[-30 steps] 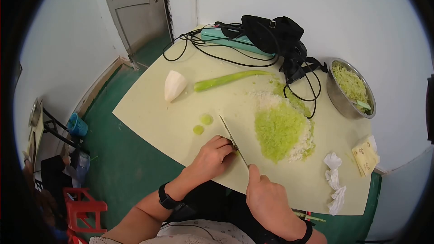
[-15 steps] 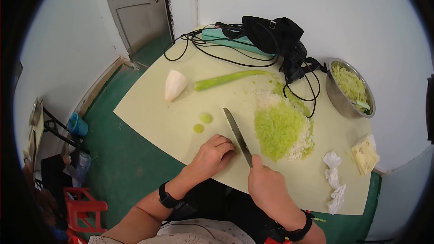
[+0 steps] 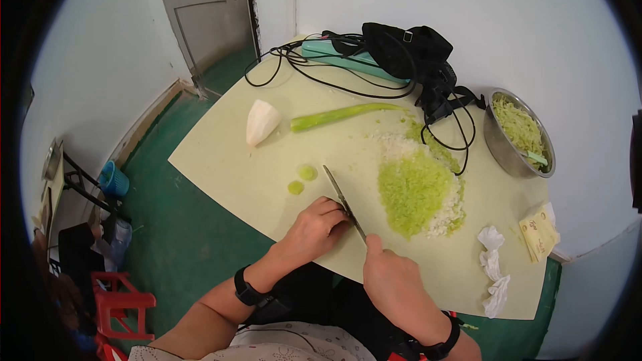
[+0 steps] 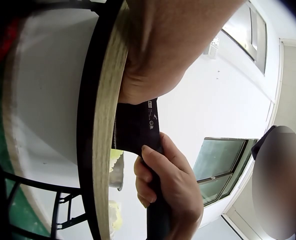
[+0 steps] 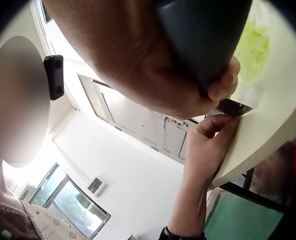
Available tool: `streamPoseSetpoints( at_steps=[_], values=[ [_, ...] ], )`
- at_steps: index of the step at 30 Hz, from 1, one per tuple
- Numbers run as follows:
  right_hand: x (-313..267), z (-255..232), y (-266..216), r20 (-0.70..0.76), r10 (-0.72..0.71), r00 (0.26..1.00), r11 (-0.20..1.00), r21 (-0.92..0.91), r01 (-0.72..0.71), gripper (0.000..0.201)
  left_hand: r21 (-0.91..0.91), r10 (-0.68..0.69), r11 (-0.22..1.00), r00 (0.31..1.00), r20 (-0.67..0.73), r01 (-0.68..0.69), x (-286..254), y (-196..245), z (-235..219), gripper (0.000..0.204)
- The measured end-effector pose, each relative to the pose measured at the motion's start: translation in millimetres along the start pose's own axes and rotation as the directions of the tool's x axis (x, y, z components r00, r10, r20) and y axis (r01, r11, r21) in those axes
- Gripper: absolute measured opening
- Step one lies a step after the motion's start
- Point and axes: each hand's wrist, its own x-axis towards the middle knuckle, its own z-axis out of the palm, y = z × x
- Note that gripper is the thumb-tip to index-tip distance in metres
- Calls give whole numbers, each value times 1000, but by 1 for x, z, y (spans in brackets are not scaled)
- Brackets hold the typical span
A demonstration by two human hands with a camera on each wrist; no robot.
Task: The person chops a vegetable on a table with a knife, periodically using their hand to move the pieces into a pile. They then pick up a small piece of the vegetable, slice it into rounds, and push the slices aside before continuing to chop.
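Head view, from the left: a white tapered chunk (image 3: 263, 122) lies near the worktop's (image 3: 468, 281) far-left edge, with two pale green slices (image 3: 307, 172) nearer the middle. At the near edge, the left hand (image 3: 315, 227) curls its fingers beside the knife (image 3: 341, 192); I cannot tell whether they pinch anything, as the fingertips are hidden. A green stalk (image 3: 334, 117) lies beyond the blade. The right hand (image 3: 396, 281) grips the knife's handle (image 4: 159, 215). Next come a chopped green heap (image 3: 414, 194) and, by the right edge, a metal bowl (image 3: 496, 144) of shreds.
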Motion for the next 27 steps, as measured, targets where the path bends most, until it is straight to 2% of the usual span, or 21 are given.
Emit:
streamPoseSetpoints(
  at_steps=[6,9,27],
  values=[
    [9,10,4,-29,63,998,998,-4,-63,17,-3,19,1000,1000,-6,-19,0,-1,-1,17],
    [6,-1,3,-17,95,995,993,77,-93,16,-1,3,1000,1000,-23,-3,-2,1,-3,15],
    [8,7,1,12,18,1000,1000,23,-19,15,2,16,1000,1000,-23,-16,-2,-2,1,15]
  ],
)
